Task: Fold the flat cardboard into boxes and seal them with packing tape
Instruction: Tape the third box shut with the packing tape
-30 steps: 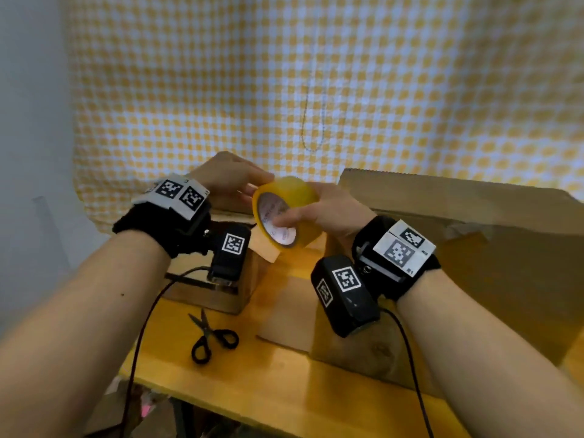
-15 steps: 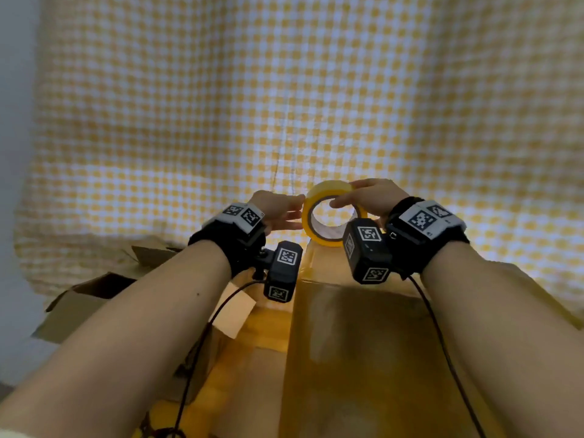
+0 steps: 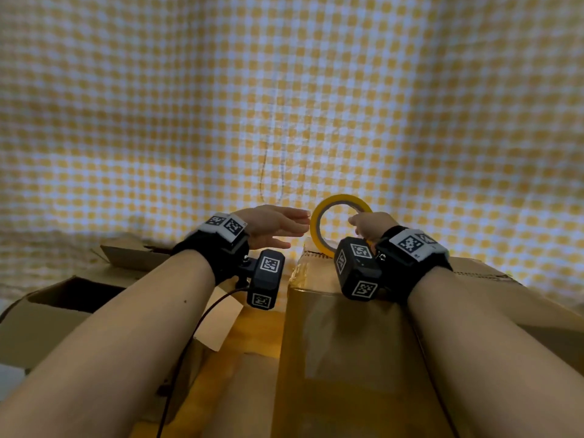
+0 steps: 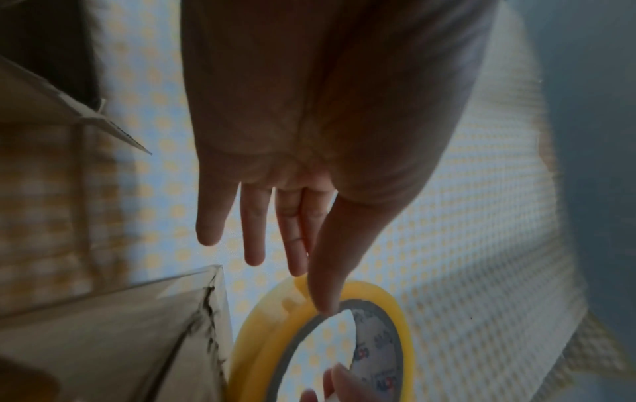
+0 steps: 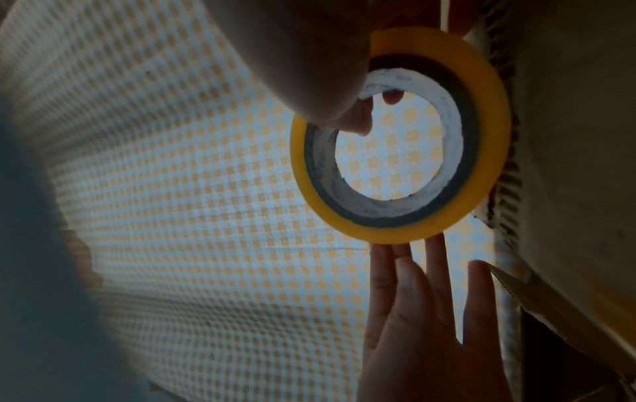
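Folded box [image 3: 363, 343] stands erect at 5 o'clock. Tape roll [image 3: 319, 230] sits at its far top edge, right hand [image 3: 373, 226] fingers grasping it through the core. Left hand [image 3: 271, 226] fingers released, touching the roll. Sealing appears just beginning; open box [image 3: 63, 298] at 9 o'clock remains unsealed.

Backlit through checked curtain [image 3: 284, 105] — foreground dim, wrist views blurred, edges warped.

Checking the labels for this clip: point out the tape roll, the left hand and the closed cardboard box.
tape roll [image 3: 314, 230]: head view, on the roll's yellow left rim.
left hand [image 3: 268, 224]: head view, on the back of the hand.
closed cardboard box [image 3: 347, 358]: head view, on its near front face.
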